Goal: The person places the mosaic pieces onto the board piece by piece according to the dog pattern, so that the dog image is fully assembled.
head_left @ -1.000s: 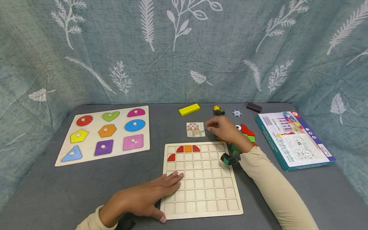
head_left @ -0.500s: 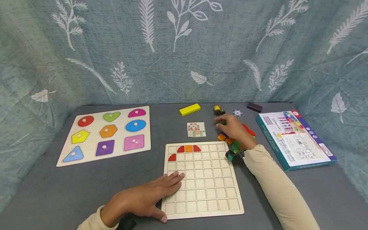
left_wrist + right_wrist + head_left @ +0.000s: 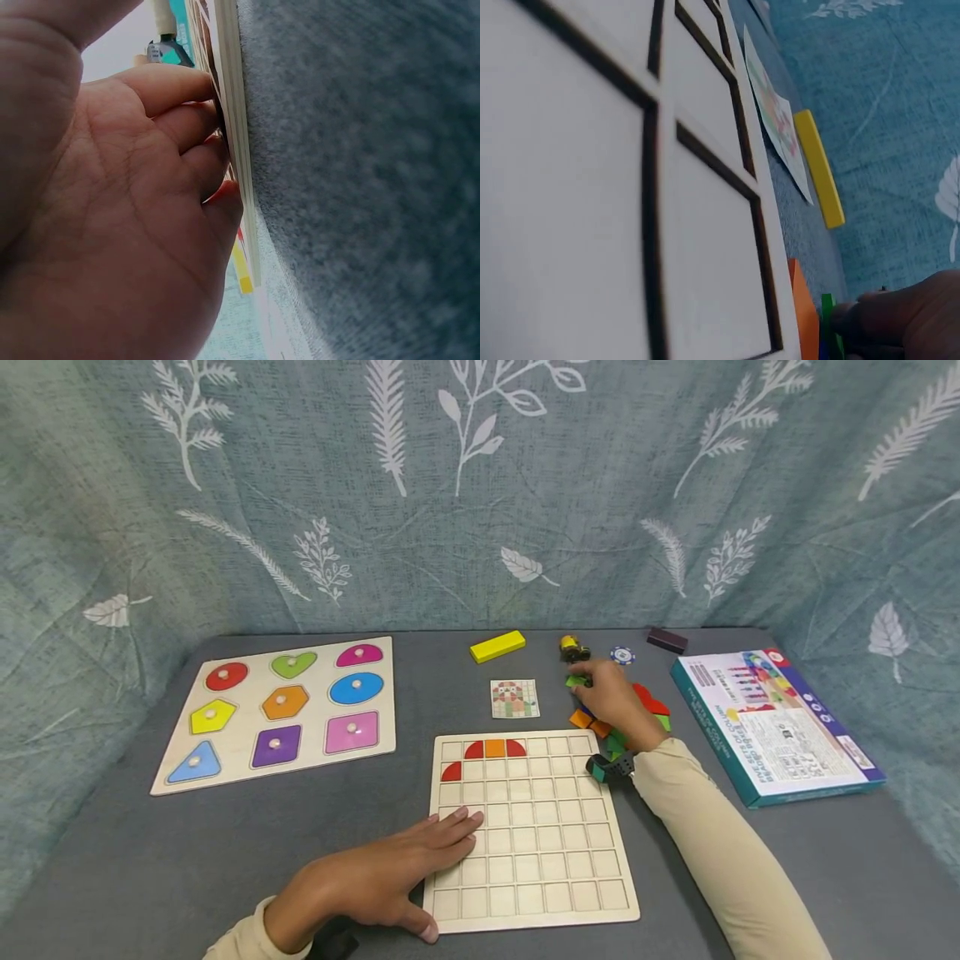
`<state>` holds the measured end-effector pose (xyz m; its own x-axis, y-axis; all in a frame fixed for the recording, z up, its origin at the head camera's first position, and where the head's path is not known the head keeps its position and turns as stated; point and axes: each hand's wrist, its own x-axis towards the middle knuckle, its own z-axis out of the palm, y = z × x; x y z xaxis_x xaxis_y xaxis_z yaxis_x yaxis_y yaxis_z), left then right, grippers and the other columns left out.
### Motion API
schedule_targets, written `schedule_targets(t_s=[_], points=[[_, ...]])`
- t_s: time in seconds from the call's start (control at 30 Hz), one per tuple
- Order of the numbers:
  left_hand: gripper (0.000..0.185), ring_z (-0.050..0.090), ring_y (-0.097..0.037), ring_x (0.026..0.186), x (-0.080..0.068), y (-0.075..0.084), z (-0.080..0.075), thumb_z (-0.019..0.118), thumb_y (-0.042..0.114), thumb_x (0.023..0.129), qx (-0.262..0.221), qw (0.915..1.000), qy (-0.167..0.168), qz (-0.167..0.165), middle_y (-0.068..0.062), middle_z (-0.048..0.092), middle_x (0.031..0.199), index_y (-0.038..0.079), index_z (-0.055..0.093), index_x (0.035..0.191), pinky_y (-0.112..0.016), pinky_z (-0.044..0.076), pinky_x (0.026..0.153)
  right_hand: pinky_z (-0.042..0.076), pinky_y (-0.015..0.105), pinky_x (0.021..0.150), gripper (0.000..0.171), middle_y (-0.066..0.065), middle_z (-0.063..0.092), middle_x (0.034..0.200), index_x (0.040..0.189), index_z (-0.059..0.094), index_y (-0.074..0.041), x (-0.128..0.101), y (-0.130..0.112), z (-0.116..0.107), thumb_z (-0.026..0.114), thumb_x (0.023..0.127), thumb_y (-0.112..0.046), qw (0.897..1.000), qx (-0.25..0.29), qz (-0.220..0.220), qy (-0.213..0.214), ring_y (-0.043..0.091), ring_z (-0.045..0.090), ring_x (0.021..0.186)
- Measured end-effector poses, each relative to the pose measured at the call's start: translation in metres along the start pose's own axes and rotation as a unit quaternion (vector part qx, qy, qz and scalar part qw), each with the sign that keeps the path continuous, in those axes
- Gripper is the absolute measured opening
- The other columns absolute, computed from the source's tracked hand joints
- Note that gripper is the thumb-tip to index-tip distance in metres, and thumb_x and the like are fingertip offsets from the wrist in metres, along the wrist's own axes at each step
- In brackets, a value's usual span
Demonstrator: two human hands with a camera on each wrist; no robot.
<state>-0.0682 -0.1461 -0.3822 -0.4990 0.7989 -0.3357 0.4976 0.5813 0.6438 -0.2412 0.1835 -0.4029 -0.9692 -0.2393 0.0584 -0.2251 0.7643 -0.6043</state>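
My left hand [image 3: 397,868] rests with extended fingers on the left edge of a wooden grid board [image 3: 540,843]; in the left wrist view its fingertips meet the board's edge [image 3: 238,127]. Three red quarter-round pieces [image 3: 452,772] and one orange square [image 3: 495,748] sit in cells along the board's top left. My right hand [image 3: 611,693] is beyond the board's far right corner, over a pile of coloured pieces [image 3: 581,718]. Between its thumb and fingers it pinches a small green piece [image 3: 576,681], also seen at the fingertips in the right wrist view. The hand hides part of the pile.
A pattern card [image 3: 515,699] lies beyond the board, with a yellow block [image 3: 498,647] behind it. A toy vehicle [image 3: 573,649], a poker chip [image 3: 622,655] and a dark block [image 3: 667,640] line the back. A knobbed shape puzzle [image 3: 277,718] is left, a box [image 3: 780,727] right.
My right hand has drawn back rightwards from beside the pattern card to the coloured pieces, where a green piece now shows at its fingertips. The left hand stays on the board.
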Motion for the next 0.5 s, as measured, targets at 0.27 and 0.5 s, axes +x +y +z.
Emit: schedule_targets(t_s=[0.27, 0.5], points=[[0.095, 0.003, -0.020, 0.148, -0.002, 0.001, 0.001, 0.081, 0.034, 0.078, 0.005, 1.0000, 0.003, 0.002, 0.006, 0.007, 0.162, 0.012, 0.029, 0.153, -0.047, 0.014, 0.115, 0.048, 0.043, 0.080, 0.035, 0.023, 0.055, 0.120, 0.126, 0.063, 0.002, 0.000, -0.007, 0.006, 0.060, 0.091, 0.004, 1.000, -0.008, -0.016, -0.016, 0.036, 0.055, 0.102], [0.094, 0.000, -0.017, 0.147, -0.003, 0.002, 0.001, 0.079, 0.031, 0.080, 0.004, 0.9999, -0.005, 0.012, 0.006, 0.004, 0.163, 0.011, 0.026, 0.154, -0.042, 0.012, 0.116, 0.048, 0.041, 0.079, 0.022, 0.017, 0.061, 0.108, 0.112, 0.070, -0.001, -0.002, -0.013, 0.007, 0.063, 0.091, 0.001, 0.999, 0.000, -0.025, -0.019, 0.027, 0.057, 0.090]])
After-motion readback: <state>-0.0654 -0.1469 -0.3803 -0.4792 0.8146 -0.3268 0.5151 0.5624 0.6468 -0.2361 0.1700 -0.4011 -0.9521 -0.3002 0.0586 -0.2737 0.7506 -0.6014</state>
